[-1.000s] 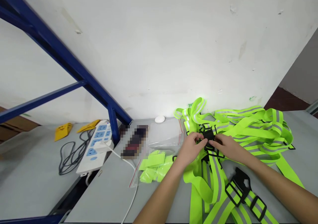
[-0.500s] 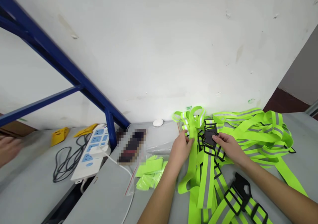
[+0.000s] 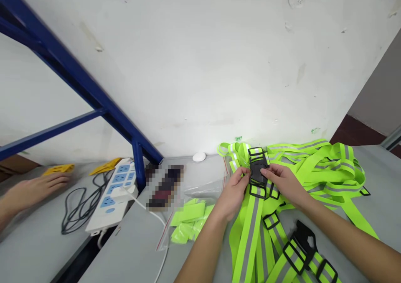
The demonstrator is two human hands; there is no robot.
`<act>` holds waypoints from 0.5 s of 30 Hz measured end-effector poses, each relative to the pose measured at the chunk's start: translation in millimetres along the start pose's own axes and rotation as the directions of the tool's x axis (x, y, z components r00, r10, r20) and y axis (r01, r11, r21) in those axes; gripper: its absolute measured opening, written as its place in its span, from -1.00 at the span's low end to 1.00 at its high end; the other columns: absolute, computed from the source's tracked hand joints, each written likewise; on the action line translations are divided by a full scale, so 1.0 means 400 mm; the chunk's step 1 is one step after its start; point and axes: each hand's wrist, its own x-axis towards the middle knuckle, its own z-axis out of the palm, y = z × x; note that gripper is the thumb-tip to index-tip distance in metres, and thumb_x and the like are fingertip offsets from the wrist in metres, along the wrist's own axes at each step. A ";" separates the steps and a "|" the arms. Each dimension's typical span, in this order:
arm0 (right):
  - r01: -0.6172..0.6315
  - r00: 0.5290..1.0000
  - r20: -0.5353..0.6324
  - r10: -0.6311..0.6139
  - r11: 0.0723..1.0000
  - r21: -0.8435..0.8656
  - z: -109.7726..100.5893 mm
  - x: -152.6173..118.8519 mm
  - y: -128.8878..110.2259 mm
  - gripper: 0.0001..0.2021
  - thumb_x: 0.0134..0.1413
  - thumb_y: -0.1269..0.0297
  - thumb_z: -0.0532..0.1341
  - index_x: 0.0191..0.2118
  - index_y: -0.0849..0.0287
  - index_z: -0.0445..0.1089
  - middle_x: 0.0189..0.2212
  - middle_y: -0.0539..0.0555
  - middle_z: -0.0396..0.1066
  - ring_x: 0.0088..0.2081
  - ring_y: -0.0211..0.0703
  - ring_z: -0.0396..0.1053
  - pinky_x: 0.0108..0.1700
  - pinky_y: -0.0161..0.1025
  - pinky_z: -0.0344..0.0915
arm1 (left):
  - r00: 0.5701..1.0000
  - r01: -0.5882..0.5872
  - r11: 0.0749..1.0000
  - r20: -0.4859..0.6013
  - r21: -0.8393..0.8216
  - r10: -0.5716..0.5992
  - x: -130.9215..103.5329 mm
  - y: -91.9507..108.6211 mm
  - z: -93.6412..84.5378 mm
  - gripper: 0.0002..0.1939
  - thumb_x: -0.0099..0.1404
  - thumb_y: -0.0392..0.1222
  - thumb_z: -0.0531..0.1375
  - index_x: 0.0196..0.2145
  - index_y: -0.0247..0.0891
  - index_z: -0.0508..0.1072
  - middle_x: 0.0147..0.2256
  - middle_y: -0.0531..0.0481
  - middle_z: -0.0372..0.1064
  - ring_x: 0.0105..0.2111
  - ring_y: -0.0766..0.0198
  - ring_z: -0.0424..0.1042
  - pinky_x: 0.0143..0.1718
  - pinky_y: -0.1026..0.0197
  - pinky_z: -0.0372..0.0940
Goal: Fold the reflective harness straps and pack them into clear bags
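Between both my hands is a black plastic side-release buckle (image 3: 258,172), fixed to neon-yellow reflective straps (image 3: 249,237) with grey stripes. My left hand (image 3: 235,189) pinches the buckle's left edge with thumb and forefinger. From the other side, my right hand (image 3: 283,182) grips it, thumb on its face. Black strap sliders sit just above and below the buckle. A second black buckle piece (image 3: 304,243) lies nearer me on another striped strap. To the right spreads a heap of the same straps (image 3: 332,174).
A clear bag with neon pieces (image 3: 188,220) lies left of my forearm, near a pixelated item (image 3: 166,187). Further left are a power strip (image 3: 112,195), a dark cable (image 3: 79,212) and a blue metal frame (image 3: 119,124). Another person's hand (image 3: 46,187) touches a yellow packet (image 3: 59,169).
My hands and the buckle have shifted slightly left. My left hand has moved from the loose strap to the buckle's edge. The other person's hand has reached right to the yellow packet.
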 end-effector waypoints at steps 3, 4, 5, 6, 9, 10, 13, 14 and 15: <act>-0.019 1.000 0.000 0.019 0.997 -0.077 0.007 0.005 0.015 -0.58 0.02 -0.13 0.22 -0.51 0.15 0.26 -0.60 -0.09 0.18 -0.54 -0.29 0.11 -0.47 -0.32 0.08 | 0.994 0.092 0.924 -0.018 -0.372 -0.106 -0.007 -0.004 0.022 -0.70 0.18 0.01 0.25 -0.24 -0.23 0.36 -0.33 -0.01 0.47 -0.32 0.23 0.46 -0.33 0.25 0.32; -0.022 1.000 0.002 0.023 0.994 -0.110 0.008 0.006 0.019 -0.57 0.02 -0.14 0.21 -0.52 0.14 0.23 -0.61 -0.10 0.15 -0.55 -0.29 0.08 -0.48 -0.32 0.05 | 0.991 0.101 0.897 -0.041 -0.430 -0.131 -0.010 -0.005 0.027 -0.71 0.17 -0.02 0.27 -0.24 -0.24 0.38 -0.31 -0.03 0.48 -0.30 0.21 0.48 -0.30 0.23 0.34; -0.022 1.000 0.005 0.023 0.989 -0.144 0.007 0.007 0.020 -0.57 0.02 -0.15 0.20 -0.54 0.13 0.20 -0.62 -0.11 0.11 -0.56 -0.29 0.06 -0.49 -0.32 0.03 | 0.987 0.118 0.876 -0.038 -0.468 -0.154 -0.013 -0.004 0.030 -0.72 0.17 -0.04 0.28 -0.24 -0.25 0.40 -0.30 -0.05 0.49 -0.28 0.20 0.49 -0.26 0.21 0.36; -0.020 1.000 0.013 0.023 0.984 -0.176 0.006 0.007 0.020 -0.56 0.01 -0.15 0.20 -0.55 0.12 0.19 -0.63 -0.11 0.09 -0.57 -0.29 0.05 -0.50 -0.31 0.02 | 0.985 0.145 0.859 -0.010 -0.491 -0.172 -0.017 -0.004 0.033 -0.72 0.16 -0.07 0.30 -0.23 -0.26 0.41 -0.28 -0.07 0.50 -0.27 0.18 0.50 -0.24 0.18 0.38; -0.017 0.998 0.057 0.033 0.963 -0.271 0.000 0.008 0.012 -0.57 -0.01 -0.13 0.22 -0.59 0.13 0.19 -0.64 -0.10 0.11 -0.56 -0.28 0.07 -0.51 -0.31 0.01 | 0.975 0.223 0.836 0.111 -0.502 -0.194 -0.029 -0.002 0.037 -0.67 0.11 -0.16 0.35 -0.18 -0.27 0.43 -0.25 -0.10 0.52 -0.28 0.13 0.52 -0.23 0.10 0.42; -0.012 0.997 0.068 0.034 0.952 -0.305 -0.002 0.007 0.010 -0.57 -0.01 -0.11 0.22 -0.60 0.13 0.19 -0.64 -0.09 0.12 -0.56 -0.27 0.08 -0.51 -0.30 0.01 | 0.971 0.237 0.835 0.134 -0.497 -0.196 -0.032 -0.003 0.038 -0.65 0.10 -0.17 0.36 -0.16 -0.27 0.43 -0.25 -0.11 0.52 -0.29 0.12 0.53 -0.25 0.08 0.42; 0.023 0.997 0.076 0.009 0.910 -0.413 -0.007 0.002 0.008 -0.56 0.03 -0.11 0.19 -0.62 0.12 0.18 -0.65 -0.09 0.12 -0.56 -0.26 0.09 -0.50 -0.29 0.00 | 0.977 0.215 0.851 0.112 -0.479 -0.184 -0.034 -0.010 0.043 -0.62 0.09 -0.14 0.36 -0.13 -0.26 0.43 -0.24 -0.11 0.53 -0.28 0.10 0.53 -0.26 0.09 0.42; 0.040 0.997 0.081 -0.003 0.890 -0.454 -0.010 0.000 0.007 -0.55 0.04 -0.11 0.17 -0.62 0.12 0.16 -0.66 -0.08 0.12 -0.56 -0.26 0.09 -0.50 -0.29 -0.01 | 0.981 0.195 0.861 0.091 -0.470 -0.173 -0.033 -0.013 0.045 -0.60 0.09 -0.13 0.36 -0.12 -0.25 0.43 -0.23 -0.11 0.53 -0.26 0.10 0.53 -0.24 0.10 0.42; 0.054 0.997 0.082 -0.014 0.863 -0.502 -0.014 -0.002 0.004 -0.54 0.06 -0.11 0.16 -0.63 0.12 0.15 -0.67 -0.08 0.11 -0.57 -0.26 0.08 -0.51 -0.28 -0.03 | 0.984 0.175 0.871 0.069 -0.460 -0.162 -0.033 -0.015 0.048 -0.59 0.09 -0.12 0.35 -0.10 -0.24 0.42 -0.21 -0.10 0.53 -0.23 0.10 0.53 -0.21 0.10 0.41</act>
